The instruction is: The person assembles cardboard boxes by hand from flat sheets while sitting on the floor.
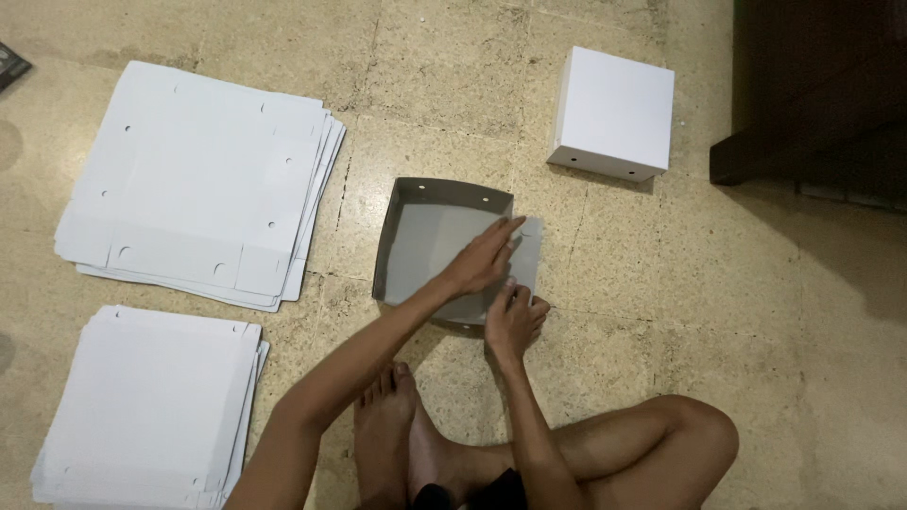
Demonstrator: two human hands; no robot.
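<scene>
While the person sits cross-legged on the tiled floor at the bottom of the frame, both bare hands work at a half-folded grey cardboard box lying just above the middle of the head view. Its far and left walls stand up, with small round holes along the far wall. The left hand reaches across from the lower left and lies nearly flat, fingers stretched out together, pressing on the right side flap of the box. The right hand sits just below it at the box's near right corner, fingers curled in narrow around the cardboard edge there; how much of the edge it pinches cannot be told. The two hands are close together, almost touching.

At the upper right of the frame, well apart from the hands, stands a finished white box, closed, with small holes along its near side. At the upper left lies a stack of flat white cardboard blanks, cut with notches and holes. A second stack of flat white sheets lies at the lower left, beside the left forearm. Dark wooden furniture fills the upper right corner. The person's bare feet rest just below the grey box.
</scene>
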